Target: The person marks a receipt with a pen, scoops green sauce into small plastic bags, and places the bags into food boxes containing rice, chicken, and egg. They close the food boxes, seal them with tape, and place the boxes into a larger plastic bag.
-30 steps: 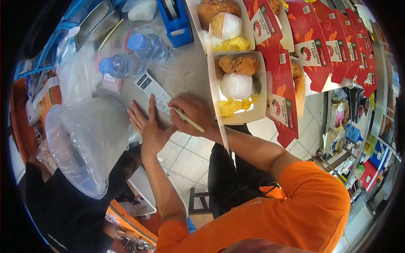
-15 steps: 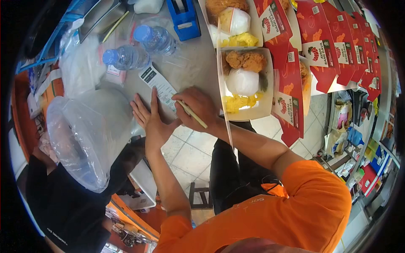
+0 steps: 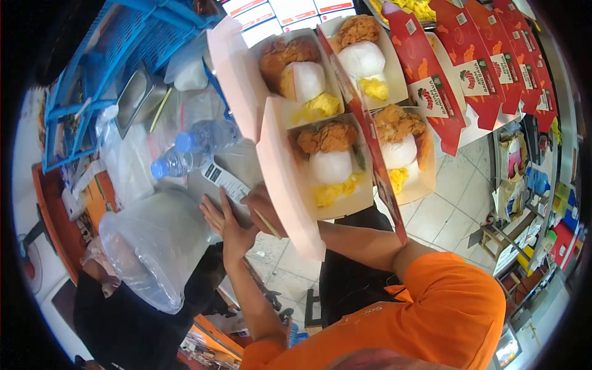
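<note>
My left hand point(image 3: 233, 233) lies flat on the table with its fingers spread, beside the lower edge of a printed paper slip point(image 3: 226, 180). At the slip's right end, my right hand point(image 3: 259, 201) is closed around a slim yellow pen point(image 3: 269, 224). A pale raised box lid point(image 3: 290, 203) partly covers that hand, so the pen's tip is hidden. Close to my right forearm stands an open meal box point(image 3: 346, 211) containing fried chicken point(image 3: 327, 138), a white rice mound point(image 3: 330, 168) and yellow egg point(image 3: 339, 190).
More open meal boxes point(image 3: 425, 160) and red printed lids point(image 3: 431, 80) stretch rightward. Two water bottles point(image 3: 213, 134) lie beyond the slip. A large clear plastic bag point(image 3: 154, 246) sits left, near a person in a black shirt point(image 3: 129, 320). Blue baskets point(image 3: 129, 37) stand behind.
The view has shifted, bringing more boxes and a bright screen into sight. A box lid now covers part of my right hand and the blue tape dispenser. Both hands stay by the slip.
</note>
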Demonstrator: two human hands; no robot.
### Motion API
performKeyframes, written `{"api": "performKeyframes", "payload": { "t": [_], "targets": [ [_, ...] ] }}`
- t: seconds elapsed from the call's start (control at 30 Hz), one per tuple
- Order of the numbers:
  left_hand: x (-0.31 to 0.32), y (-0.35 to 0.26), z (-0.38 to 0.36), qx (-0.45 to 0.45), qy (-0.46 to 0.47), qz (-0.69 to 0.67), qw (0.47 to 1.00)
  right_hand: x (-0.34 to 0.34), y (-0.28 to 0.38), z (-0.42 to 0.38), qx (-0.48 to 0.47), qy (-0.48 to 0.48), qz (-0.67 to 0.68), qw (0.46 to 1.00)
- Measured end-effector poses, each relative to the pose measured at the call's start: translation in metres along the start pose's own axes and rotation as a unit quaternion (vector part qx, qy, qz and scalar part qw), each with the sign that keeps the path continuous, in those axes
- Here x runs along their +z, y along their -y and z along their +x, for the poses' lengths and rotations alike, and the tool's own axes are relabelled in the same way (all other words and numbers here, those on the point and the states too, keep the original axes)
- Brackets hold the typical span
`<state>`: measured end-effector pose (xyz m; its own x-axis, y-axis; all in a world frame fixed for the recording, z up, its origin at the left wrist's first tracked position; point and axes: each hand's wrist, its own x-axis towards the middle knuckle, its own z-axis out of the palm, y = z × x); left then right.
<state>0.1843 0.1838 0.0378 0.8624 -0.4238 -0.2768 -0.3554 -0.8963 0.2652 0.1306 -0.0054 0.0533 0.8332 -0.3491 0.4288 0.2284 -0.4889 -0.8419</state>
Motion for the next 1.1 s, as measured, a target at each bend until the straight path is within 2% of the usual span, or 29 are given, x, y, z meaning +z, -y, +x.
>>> {"api": "performKeyframes", "payload": {
  "t": [0.27,0.3,0.4,0.5,0.53,0.67,0.73,0.8,0.87,1.0,1.07,1.1],
  "targets": [
    [-0.006,0.000,-0.001,-0.002,0.008,0.003,1.000,0.018,-0.009,-0.009,0.059,-0.011,0.030,0.998],
    [-0.011,-0.007,0.000,-0.026,0.026,-0.004,0.999,0.023,-0.013,-0.013,0.073,-0.004,0.035,0.997],
    [-0.005,-0.002,0.001,-0.011,0.010,-0.035,0.999,0.029,-0.020,-0.021,0.105,0.027,0.035,0.993],
    [-0.011,-0.014,0.001,-0.023,-0.018,-0.028,0.999,0.024,-0.012,-0.013,0.102,0.092,-0.033,0.990],
    [-0.011,-0.015,0.001,-0.027,-0.031,-0.038,0.998,0.028,-0.017,-0.014,0.069,0.102,-0.084,0.989],
    [-0.019,-0.003,-0.007,-0.011,-0.023,-0.105,0.994,0.034,-0.008,-0.009,0.073,0.186,-0.191,0.961],
    [-0.016,0.006,-0.008,-0.003,-0.023,-0.148,0.989,0.032,-0.014,-0.008,0.040,0.179,-0.166,0.969],
    [-0.011,0.014,-0.010,0.021,-0.051,-0.183,0.982,0.029,-0.026,-0.011,0.061,0.172,-0.118,0.976],
    [-0.013,0.009,-0.014,0.010,-0.064,-0.203,0.977,0.024,-0.022,0.000,0.053,0.068,-0.266,0.960],
    [-0.008,0.016,-0.017,0.029,-0.101,-0.245,0.964,0.025,-0.026,0.003,0.045,0.057,-0.297,0.952],
    [-0.008,0.015,-0.017,0.039,-0.121,-0.248,0.960,0.027,-0.030,0.003,-0.007,0.032,-0.246,0.969],
    [-0.006,0.016,-0.017,0.041,-0.132,-0.249,0.959,0.029,-0.030,0.003,0.007,0.040,-0.182,0.982]
  ]
}}
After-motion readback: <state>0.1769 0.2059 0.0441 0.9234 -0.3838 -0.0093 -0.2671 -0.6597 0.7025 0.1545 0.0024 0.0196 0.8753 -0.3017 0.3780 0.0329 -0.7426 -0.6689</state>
